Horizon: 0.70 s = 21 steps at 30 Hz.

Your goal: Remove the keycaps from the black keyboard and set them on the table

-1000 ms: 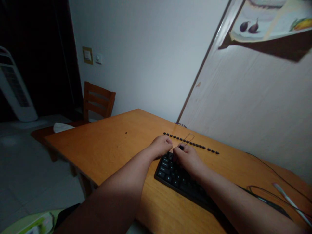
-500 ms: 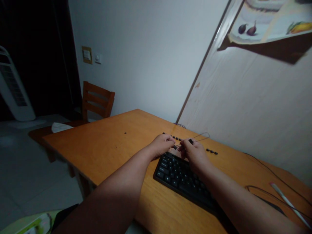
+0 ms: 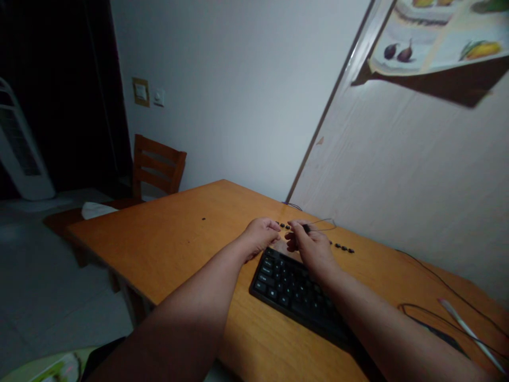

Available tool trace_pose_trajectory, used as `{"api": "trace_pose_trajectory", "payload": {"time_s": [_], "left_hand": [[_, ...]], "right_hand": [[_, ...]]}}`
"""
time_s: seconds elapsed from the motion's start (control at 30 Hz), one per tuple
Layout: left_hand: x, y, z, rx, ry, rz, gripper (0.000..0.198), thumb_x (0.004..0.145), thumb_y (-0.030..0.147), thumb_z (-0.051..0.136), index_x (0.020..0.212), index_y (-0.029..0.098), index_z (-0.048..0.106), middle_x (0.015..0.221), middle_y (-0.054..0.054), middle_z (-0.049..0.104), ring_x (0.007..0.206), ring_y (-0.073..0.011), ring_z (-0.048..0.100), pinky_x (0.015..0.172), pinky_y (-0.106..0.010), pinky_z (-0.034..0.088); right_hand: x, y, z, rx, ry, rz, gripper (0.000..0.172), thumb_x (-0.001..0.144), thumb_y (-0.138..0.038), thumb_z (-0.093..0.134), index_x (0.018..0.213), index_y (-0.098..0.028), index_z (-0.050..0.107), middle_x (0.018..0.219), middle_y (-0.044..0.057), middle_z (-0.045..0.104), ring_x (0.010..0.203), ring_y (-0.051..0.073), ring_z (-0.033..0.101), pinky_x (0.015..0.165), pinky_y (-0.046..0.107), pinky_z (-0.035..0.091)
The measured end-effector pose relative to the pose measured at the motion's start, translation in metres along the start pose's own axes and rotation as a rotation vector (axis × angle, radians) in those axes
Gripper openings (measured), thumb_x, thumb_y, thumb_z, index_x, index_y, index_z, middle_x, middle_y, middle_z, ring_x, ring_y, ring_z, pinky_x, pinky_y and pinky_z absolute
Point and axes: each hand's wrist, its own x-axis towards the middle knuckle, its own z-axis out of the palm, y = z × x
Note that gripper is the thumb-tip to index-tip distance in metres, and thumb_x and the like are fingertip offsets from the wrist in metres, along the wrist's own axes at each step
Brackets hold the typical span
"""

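Note:
A black keyboard lies on the orange wooden table. A row of small black keycaps lies on the table behind the keyboard's top edge. My right hand is closed on a wire keycap puller, whose loop sticks out to the right above the row. My left hand is closed in a pinch just left of the right hand, at the left end of the row; what its fingertips hold is too small to make out.
A wooden chair stands at the table's far side. A wall runs close behind the table on the right. Black cables and a white pen-like stick lie at the right. A lone keycap sits mid-table.
Both hands have lifted off the keyboard's top-left corner and moved back over the keycap row. The wire puller came up with the right hand and now points right.

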Motion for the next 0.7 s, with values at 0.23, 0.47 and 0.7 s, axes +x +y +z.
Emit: {"api": "trace_pose_trajectory", "payload": {"time_s": [0.23,0.47,0.7], "left_hand": [[0.006,-0.002,-0.006,0.078,0.13,-0.041,0.014,0.071,0.012,0.055,0.085,0.014,0.06,0.072,-0.003,0.064,0.059,-0.0103,0.056,0.057,-0.021,0.042],[0.007,-0.002,-0.007,0.085,0.145,-0.044,0.011,0.073,0.017,0.056,0.084,0.015,0.059,0.073,-0.003,0.064,0.058,-0.0095,0.055,0.055,-0.02,0.041],[0.006,-0.001,-0.007,0.086,0.128,-0.033,0.011,0.075,0.019,0.056,0.084,0.015,0.06,0.075,-0.004,0.065,0.057,-0.0095,0.055,0.053,-0.02,0.04]], "right_hand": [[0.006,0.014,-0.014,-0.203,-0.144,-0.155,0.037,0.088,-0.046,0.052,0.109,-0.018,0.062,0.079,0.006,0.067,0.067,0.018,0.064,0.061,0.032,0.052],[-0.006,-0.001,-0.021,-0.773,-0.554,-0.437,0.018,0.083,-0.028,0.059,0.097,-0.02,0.067,0.089,0.006,0.065,0.078,0.019,0.06,0.07,0.03,0.046],[-0.012,-0.004,-0.02,-0.919,-0.616,-0.385,0.018,0.083,-0.035,0.062,0.092,-0.021,0.069,0.086,0.006,0.064,0.076,0.018,0.058,0.065,0.027,0.042]]}}
